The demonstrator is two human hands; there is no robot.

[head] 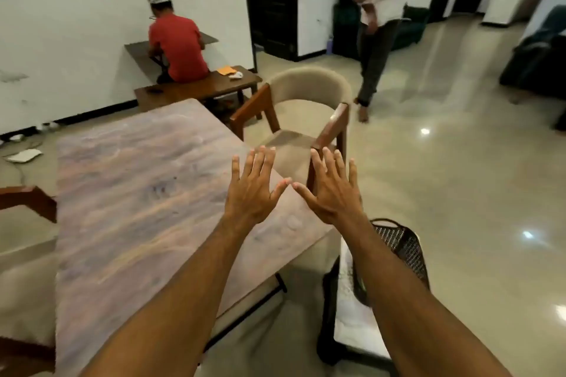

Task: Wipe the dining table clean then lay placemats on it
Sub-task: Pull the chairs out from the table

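Over the table's right edge, toward its near corner, the left hand (254,190) and right hand (332,190) hang side by side. Both have their fingers spread wide and straight, thumb tips almost touching, and hold nothing. The left hand is over the tabletop, the right just past the edge.

The table (137,193) fills the left and middle of the view. Its long axis runs away from the person toward the far wall, with the short near end at the bottom of the view and the far end pointing at the bench (196,89) by the wall. Pale streaks and smudges mark its top, so the wiping looks undone.

The main risk is starting with nothing to wipe with, since no cloth shows anywhere. Bare palms would only smear the marks. No placemats are plainly visible either. A white patterned thing (352,315) lies on the mesh-backed chair (401,245) off the near right corner, but I cannot tell what it is. Mats laid on the streaked top would trap the dirt. An armchair (306,107) standing close to the right edge could catch an elbow on a long stroke.
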